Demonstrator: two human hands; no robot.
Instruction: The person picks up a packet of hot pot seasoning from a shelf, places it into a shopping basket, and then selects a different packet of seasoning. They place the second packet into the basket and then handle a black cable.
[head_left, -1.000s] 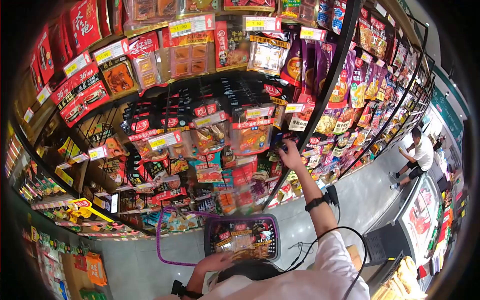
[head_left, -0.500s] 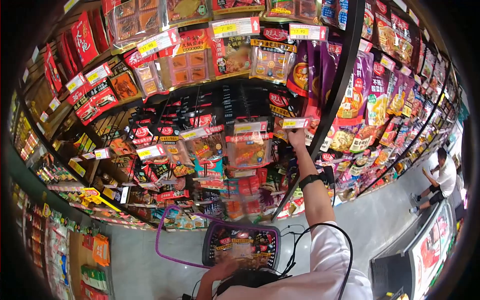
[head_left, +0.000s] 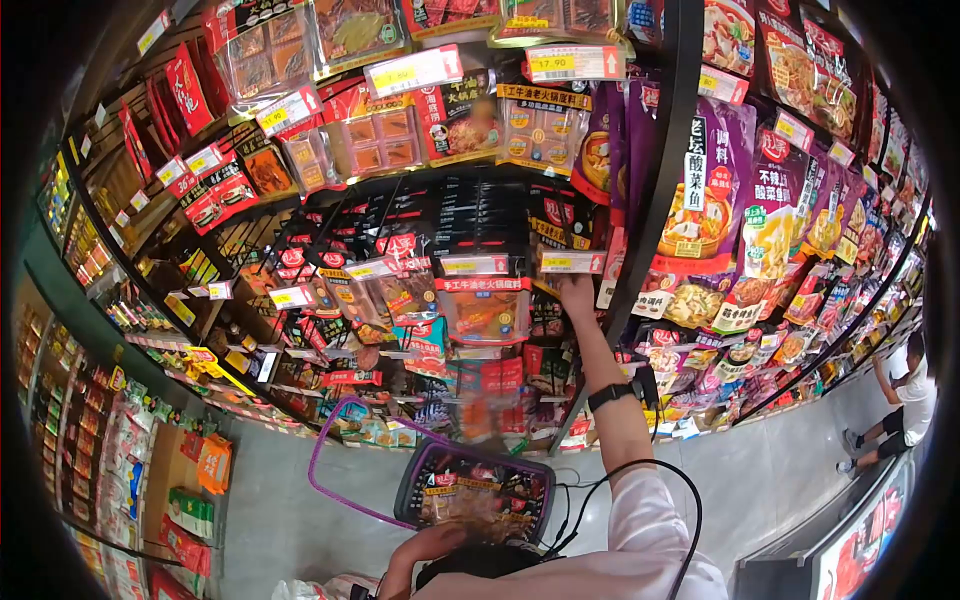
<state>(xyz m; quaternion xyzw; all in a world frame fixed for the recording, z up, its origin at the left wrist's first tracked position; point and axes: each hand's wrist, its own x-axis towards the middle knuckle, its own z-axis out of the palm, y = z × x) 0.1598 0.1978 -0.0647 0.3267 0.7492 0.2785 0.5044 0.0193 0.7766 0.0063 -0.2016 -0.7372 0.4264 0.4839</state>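
Note:
My right hand (head_left: 577,294) reaches up to a hanging black packet of hotpot base (head_left: 556,222), just below its shelf price tag (head_left: 571,262). The fingertips are partly hidden behind the tag, so their grip does not show. A wristwatch (head_left: 609,396) is on that arm. Low in the view, my left hand (head_left: 447,538) is at the near side of a dark shopping basket (head_left: 545,500) with a purple handle (head_left: 314,455). Its fingers are smeared and partly covered. Several black-and-red packets (head_left: 478,482) lie in the basket.
Racks of hanging seasoning packets fill the front, with purple pouches (head_left: 700,190) beyond a black post (head_left: 655,190). A cable (head_left: 690,490) loops beside my right arm. Another person (head_left: 908,395) stands on the far right, near a display case (head_left: 850,540). Grey floor (head_left: 300,490) lies below.
My right hand has shifted slightly down and left in the view, further under the price tag. The camera view has turned a little, and the other person appears further right.

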